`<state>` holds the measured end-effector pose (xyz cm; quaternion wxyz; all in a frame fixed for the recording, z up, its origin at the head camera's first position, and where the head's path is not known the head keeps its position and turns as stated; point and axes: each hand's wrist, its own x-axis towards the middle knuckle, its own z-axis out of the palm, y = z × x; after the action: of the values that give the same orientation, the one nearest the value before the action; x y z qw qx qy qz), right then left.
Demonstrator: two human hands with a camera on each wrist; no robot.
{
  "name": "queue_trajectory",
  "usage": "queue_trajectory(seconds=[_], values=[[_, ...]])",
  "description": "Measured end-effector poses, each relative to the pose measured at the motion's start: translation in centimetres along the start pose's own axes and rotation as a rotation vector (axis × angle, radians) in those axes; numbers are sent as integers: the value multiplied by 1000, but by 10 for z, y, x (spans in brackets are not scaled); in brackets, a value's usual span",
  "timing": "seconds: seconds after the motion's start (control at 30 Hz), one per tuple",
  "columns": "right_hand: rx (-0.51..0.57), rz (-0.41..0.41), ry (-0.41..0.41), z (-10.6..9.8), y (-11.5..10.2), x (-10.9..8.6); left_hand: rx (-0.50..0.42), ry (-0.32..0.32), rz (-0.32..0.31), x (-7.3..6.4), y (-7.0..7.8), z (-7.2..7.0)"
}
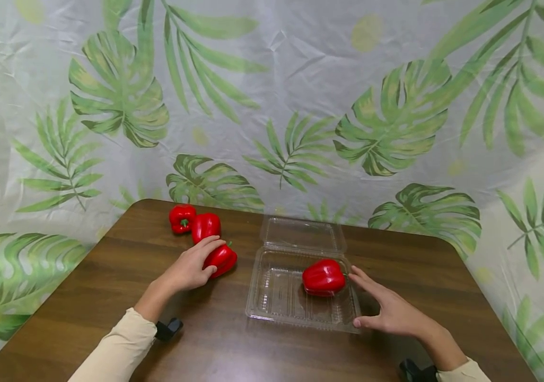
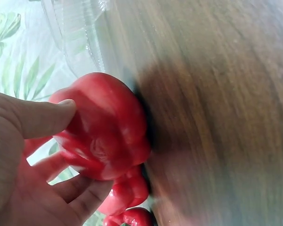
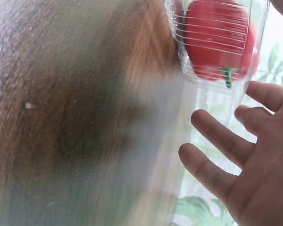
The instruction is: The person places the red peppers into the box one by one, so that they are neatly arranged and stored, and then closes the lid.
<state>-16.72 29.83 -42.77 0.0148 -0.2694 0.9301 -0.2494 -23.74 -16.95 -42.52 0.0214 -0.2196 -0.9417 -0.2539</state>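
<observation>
My left hand (image 1: 194, 265) holds the nearest red bell pepper (image 1: 222, 260) on the table, thumb on one side and fingers over the other. In the left wrist view, the thumb presses on that pepper (image 2: 101, 127) near its top. Two more red peppers lie just behind it: one (image 1: 206, 227) directly beyond and a smaller-looking one (image 1: 183, 218) with its green stem showing. A clear plastic container (image 1: 272, 313) lies with its lid folded back and one red pepper (image 1: 323, 277) inside, on the right. At its right edge, my right hand (image 1: 393, 307) rests with loosely spread fingers, holding nothing.
The container's clear lid (image 1: 303, 235) lies flat toward the table's back edge. The brown wooden table (image 1: 224, 339) meets a hanging cloth (image 1: 300, 106) with a leaf print behind it. A dark strap device sits at each wrist.
</observation>
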Motion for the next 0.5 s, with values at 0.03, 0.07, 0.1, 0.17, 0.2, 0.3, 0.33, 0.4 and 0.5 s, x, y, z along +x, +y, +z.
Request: queue_trajectory(seconds=[0.03,0.07,0.1,0.17,0.2,0.3,0.33,0.4,0.5], values=[[-2,1,-2,0,0,0,-2,-3,-1,0,0,0],[-5,1,-5,0,0,0,-2,-3,2,0,0,0],[-8,1,-9,-1,1,0,-2,-1,5,0,0,0],[-13,11,-11,-1,1,-1,-3,7,7,-1,1,-2],[-13,11,-12,-1,2,-1,-2,16,10,-1,2,-3],[-12,14,-10,0,3,-1,-3,48,27,-1,6,-9],[-10,15,-10,0,3,-1,-4,56,31,-1,8,-12],[-8,15,-8,0,4,-1,-8,68,40,-1,13,-17],[-10,12,-6,0,4,0,-6,74,51,-1,18,-22]])
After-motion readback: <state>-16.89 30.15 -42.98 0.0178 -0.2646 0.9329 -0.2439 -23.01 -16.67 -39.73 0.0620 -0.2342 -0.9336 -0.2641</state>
